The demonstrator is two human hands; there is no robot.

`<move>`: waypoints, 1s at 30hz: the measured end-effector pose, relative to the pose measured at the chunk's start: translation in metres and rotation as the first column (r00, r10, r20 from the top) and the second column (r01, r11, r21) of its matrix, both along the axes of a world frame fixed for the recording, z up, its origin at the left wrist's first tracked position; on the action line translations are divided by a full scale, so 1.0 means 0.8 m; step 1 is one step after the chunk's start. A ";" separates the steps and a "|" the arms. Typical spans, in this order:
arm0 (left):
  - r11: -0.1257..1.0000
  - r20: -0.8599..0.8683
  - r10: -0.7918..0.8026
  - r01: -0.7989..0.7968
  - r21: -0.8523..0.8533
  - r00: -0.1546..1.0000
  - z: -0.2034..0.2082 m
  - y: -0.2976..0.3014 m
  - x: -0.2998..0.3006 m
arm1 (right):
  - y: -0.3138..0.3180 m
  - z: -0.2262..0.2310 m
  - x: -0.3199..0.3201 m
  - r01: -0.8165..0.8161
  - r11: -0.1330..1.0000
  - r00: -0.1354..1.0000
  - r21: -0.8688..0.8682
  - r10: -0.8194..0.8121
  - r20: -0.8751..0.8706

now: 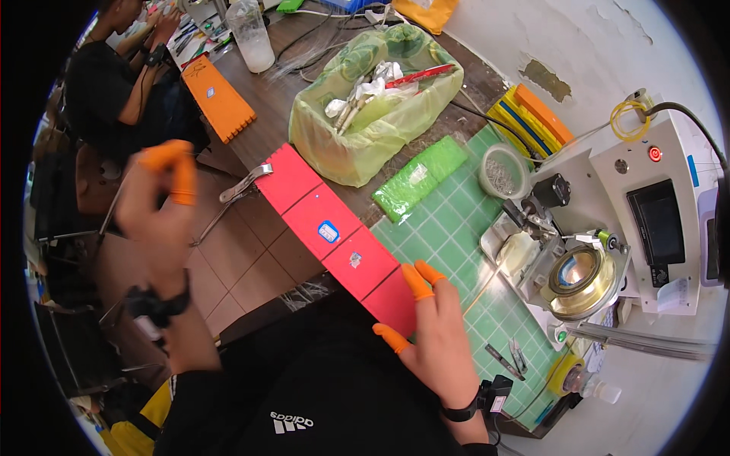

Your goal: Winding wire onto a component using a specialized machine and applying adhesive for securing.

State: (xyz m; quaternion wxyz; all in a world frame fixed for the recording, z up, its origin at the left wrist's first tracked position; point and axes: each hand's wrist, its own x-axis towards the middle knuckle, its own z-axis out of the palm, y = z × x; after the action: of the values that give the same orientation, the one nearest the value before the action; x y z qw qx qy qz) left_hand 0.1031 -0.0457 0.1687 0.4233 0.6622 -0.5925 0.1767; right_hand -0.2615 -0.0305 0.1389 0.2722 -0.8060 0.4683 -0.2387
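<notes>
Head view: the person's left hand (156,209), blurred, is raised with orange finger cots (182,176) on curled fingers; whether it holds anything, I cannot tell. To its right, a silver metal clip (247,182) touches the left end of a long red rectangular panel (342,245), which slants along the near edge of the surface (437,247). Beyond stand a bin lined with yellow-green plastic (331,156) and a flat green packet (422,176). The right hand (442,349) grips the panel's right end between thumb and fingers.
</notes>
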 end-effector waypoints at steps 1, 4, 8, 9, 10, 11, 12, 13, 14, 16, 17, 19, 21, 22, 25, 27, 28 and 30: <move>0.995 -0.042 0.066 -0.069 -0.068 0.997 0.010 0.014 0.026 | 0.003 -0.004 0.003 -0.038 0.998 0.994 0.042 0.042 -0.105; 0.992 -0.174 0.079 -0.094 -0.080 0.982 0.023 0.029 0.034 | 0.009 -0.022 0.007 -0.061 0.994 0.972 0.088 0.079 -0.223; 0.952 -0.001 -0.211 0.206 0.227 0.977 -0.020 -0.005 -0.004 | 0.009 -0.035 0.006 -0.045 0.995 0.972 0.087 0.063 -0.225; 0.915 -0.063 -0.297 0.303 0.266 0.953 -0.049 -0.012 -0.006 | 0.010 -0.037 0.004 -0.046 0.995 0.973 0.087 0.065 -0.222; 0.916 -0.060 -0.293 0.298 0.268 0.954 -0.069 -0.012 -0.009 | 0.012 -0.040 0.003 -0.049 0.996 0.980 0.078 0.064 -0.191; 0.895 -0.125 -0.303 0.327 0.304 0.945 -0.090 -0.011 -0.010 | 0.013 -0.044 0.002 -0.051 0.996 0.985 0.067 0.061 -0.163; 0.868 -0.192 -0.313 0.362 0.338 0.930 -0.102 -0.012 -0.013 | 0.013 -0.046 0.001 -0.050 0.996 0.984 0.068 0.060 -0.165; 0.868 -0.194 -0.314 0.364 0.338 0.929 -0.110 -0.011 -0.015 | 0.014 -0.048 0.000 -0.061 0.996 0.986 0.071 0.071 -0.152; 0.895 -0.195 -0.277 0.327 0.304 0.941 -0.114 -0.009 -0.019 | 0.014 -0.049 0.000 -0.073 0.995 0.987 0.074 0.083 -0.139; 0.916 -0.205 -0.245 0.296 0.271 0.948 -0.124 -0.010 -0.024 | 0.013 -0.051 -0.001 -0.065 0.995 0.988 0.081 0.076 -0.138; 0.919 -0.232 -0.234 0.293 0.264 0.944 -0.127 -0.010 -0.025 | 0.013 -0.052 -0.002 -0.063 0.994 0.989 0.085 0.074 -0.130; 0.925 -0.250 -0.215 0.279 0.258 0.944 -0.129 -0.010 -0.021 | 0.011 -0.052 -0.004 -0.073 0.994 0.990 0.085 0.083 -0.118; 0.923 -0.213 -0.251 0.300 0.242 0.944 -0.131 -0.010 -0.019 | 0.010 -0.052 -0.005 -0.082 0.993 0.990 0.083 0.090 -0.106; 0.924 -0.211 -0.250 0.298 0.241 0.945 -0.131 -0.011 -0.019 | 0.010 -0.052 -0.006 -0.084 0.993 0.990 0.085 0.093 -0.105; 0.934 -0.311 -0.197 0.275 0.230 0.930 -0.130 -0.011 -0.023 | 0.010 -0.053 -0.007 -0.089 0.992 0.991 0.087 0.097 -0.096; 0.935 -0.374 -0.146 0.251 0.250 0.916 -0.130 -0.009 -0.022 | 0.010 -0.053 -0.007 -0.090 0.992 0.991 0.085 0.097 -0.088; 0.935 -0.372 -0.147 0.251 0.249 0.917 -0.129 -0.008 -0.022 | 0.010 -0.054 -0.008 -0.090 0.992 0.991 0.085 0.098 -0.093; 0.924 -0.374 -0.112 0.235 0.302 0.921 -0.126 -0.005 -0.022 | 0.011 -0.055 -0.007 -0.090 0.992 0.991 0.086 0.098 -0.097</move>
State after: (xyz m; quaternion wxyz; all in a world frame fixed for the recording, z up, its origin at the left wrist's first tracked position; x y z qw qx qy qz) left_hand 0.0853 -0.0498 0.0681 0.4151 0.6902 -0.5862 -0.0878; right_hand -0.2675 -0.0219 0.0947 0.2919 -0.8263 0.4524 -0.1654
